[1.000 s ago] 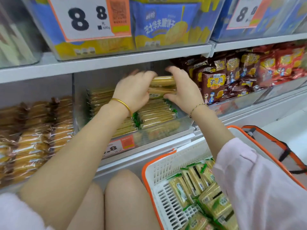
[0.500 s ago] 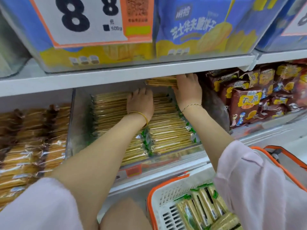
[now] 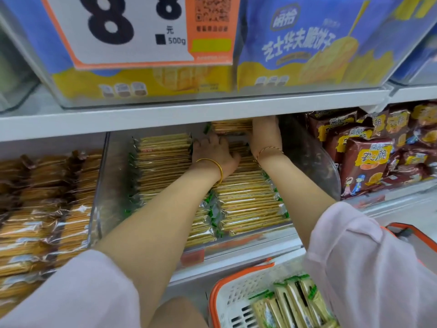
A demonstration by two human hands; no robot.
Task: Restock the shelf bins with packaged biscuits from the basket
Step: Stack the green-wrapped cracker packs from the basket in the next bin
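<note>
A clear plastic shelf bin (image 3: 102,185) holds two rows of yellow biscuit packs (image 3: 248,204) with green ends. At the bin's far back, just under the upper shelf, a small stack of the same biscuit packs (image 3: 230,127) is held up. My right hand (image 3: 264,134) grips its right end, with the fingertips hidden by the shelf edge. My left hand (image 3: 212,153) lies on the rows with straight fingers touching the stack's lower left. The white basket with an orange rim (image 3: 233,294) sits at the bottom right, with several packs (image 3: 295,304) in it.
The upper shelf edge (image 3: 165,114) hangs low over my hands. On it stands a bin of blue and yellow bags (image 3: 307,48) with an 8.8 price card (image 3: 132,27). Brown biscuit packs (image 3: 45,209) fill the left bin, red-brown packets (image 3: 364,162) the right.
Both hands have carried the stack from the front of the bin deep to its back. My head has moved closer and my left hand now lies lower on the rows.
</note>
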